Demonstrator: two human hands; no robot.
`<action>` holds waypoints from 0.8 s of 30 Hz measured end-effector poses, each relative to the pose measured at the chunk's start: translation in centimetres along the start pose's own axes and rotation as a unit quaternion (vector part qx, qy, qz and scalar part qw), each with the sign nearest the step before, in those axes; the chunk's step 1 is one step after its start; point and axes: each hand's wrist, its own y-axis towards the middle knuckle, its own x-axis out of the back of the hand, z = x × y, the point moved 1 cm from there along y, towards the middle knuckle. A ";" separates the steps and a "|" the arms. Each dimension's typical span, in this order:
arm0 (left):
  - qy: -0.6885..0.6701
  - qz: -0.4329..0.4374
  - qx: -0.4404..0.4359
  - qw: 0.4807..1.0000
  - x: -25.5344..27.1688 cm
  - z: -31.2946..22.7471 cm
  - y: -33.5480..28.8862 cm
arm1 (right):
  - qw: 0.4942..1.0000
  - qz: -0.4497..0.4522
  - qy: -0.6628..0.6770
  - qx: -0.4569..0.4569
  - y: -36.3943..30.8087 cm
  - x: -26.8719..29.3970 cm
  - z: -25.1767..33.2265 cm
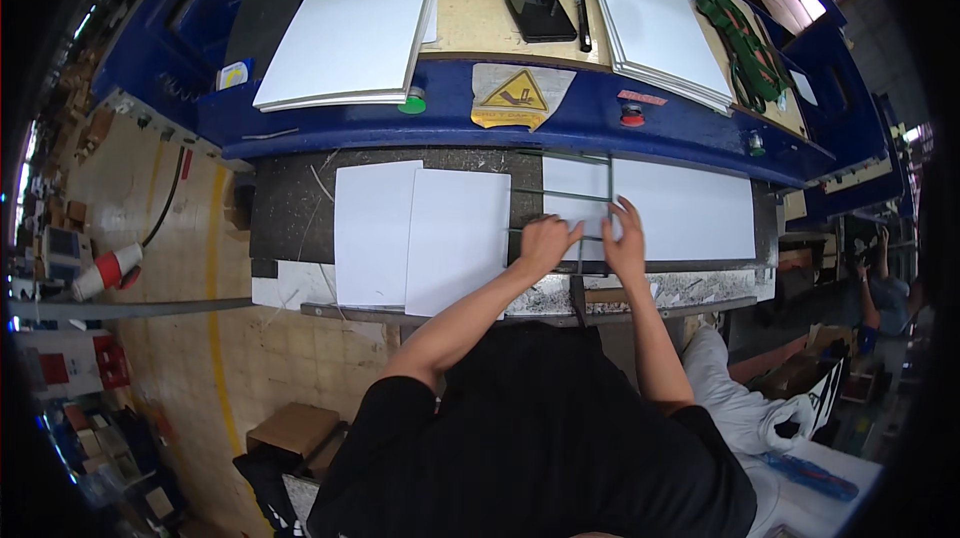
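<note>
Edges and room, left to right: dark work surface [290, 200], exposed along its left end. Two white sheets, upright, side by side; the right sheet [458, 238] overlaps the left sheet [372, 233], their lower ends near the front edge. Next, a narrow dark gap, crossed by thin green strips [611, 178]; these run on over the left part of a wide white sheet [690, 210], which stops short of the surface's right end. Behind, a blue beam [400, 128] limits reach along the full width.

Hands: left hand [545, 243], fingers bent, thumb and forefinger narrowly apart, at the green strips. Right hand [627, 240], fingers loosely parted, thumb toward the left hand, beside the upright strip; firm grip or light touch, cannot tell.

Hard to make out: left palm, turned down; strip ends, partly covered by the hands; far margins, dark and blurred.
</note>
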 end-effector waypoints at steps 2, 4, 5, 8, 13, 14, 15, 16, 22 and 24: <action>0.001 -0.010 0.008 1.000 -2.6 -2.0 1.5 | 0.999 -0.017 -0.020 -0.034 -0.2 1.7 -3.0; 0.006 -0.017 0.017 1.000 -4.4 -3.1 2.4 | 0.998 -0.020 -0.022 -0.056 0.3 2.4 -4.8; 0.011 -0.004 0.037 0.999 -5.1 -3.7 2.5 | 0.998 -0.016 -0.016 -0.054 0.5 2.3 -5.5; 0.014 -0.002 0.023 1.000 -6.0 -4.1 2.4 | 0.987 0.054 -0.019 -0.153 1.5 2.1 -8.0; -0.031 -0.072 0.061 0.995 -0.3 -4.4 -0.7 | 0.981 0.134 0.053 -0.128 3.5 1.9 -12.0; -0.024 -0.137 0.082 0.987 0.6 -3.5 -2.1 | 0.978 0.152 0.070 -0.123 5.0 2.0 -11.7; -0.063 -0.109 0.144 0.982 1.5 -2.8 -3.3 | 0.983 0.131 0.077 -0.104 6.2 1.3 -13.0; -0.066 -0.091 0.157 0.981 1.9 -2.2 -4.6 | 0.987 0.113 0.084 -0.083 7.4 0.4 -14.3; -0.037 -0.046 0.208 0.976 0.1 -2.6 -7.1 | 0.968 0.227 -0.060 -0.087 11.6 -2.2 -15.6; -0.033 -0.070 0.254 0.964 -0.9 -1.7 -7.5 | 0.972 0.216 -0.059 -0.070 11.5 -2.5 -14.4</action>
